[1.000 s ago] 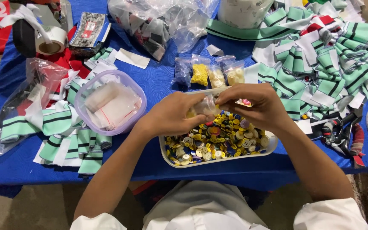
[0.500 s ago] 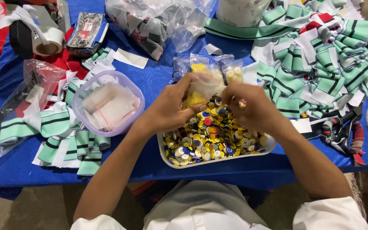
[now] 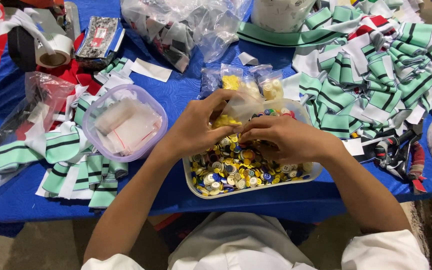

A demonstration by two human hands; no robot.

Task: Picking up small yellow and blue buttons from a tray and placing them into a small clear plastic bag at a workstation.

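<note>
A white tray (image 3: 196,186) full of mixed coloured buttons (image 3: 236,167) sits at the near edge of the blue table. Above it my left hand (image 3: 196,127) and my right hand (image 3: 281,137) both pinch a small clear plastic bag (image 3: 236,107) with yellow buttons in its bottom. My left fingers grip the bag's left side and my right fingers hold its lower right edge. Beyond the tray lie several small filled clear bags (image 3: 248,80) of buttons.
A clear round bowl (image 3: 96,150) with small empty bags stands left of the tray. Green striped fabric pieces lie in piles at right (image 3: 376,75) and left (image 3: 76,165). A tape roll (image 3: 53,52), a large plastic bag (image 3: 176,25) and pliers (image 3: 401,152) are also about.
My hands lifted the small bag above the tray, then lowered it closer to the buttons. My right hand shifted left to the bag's lower edge.
</note>
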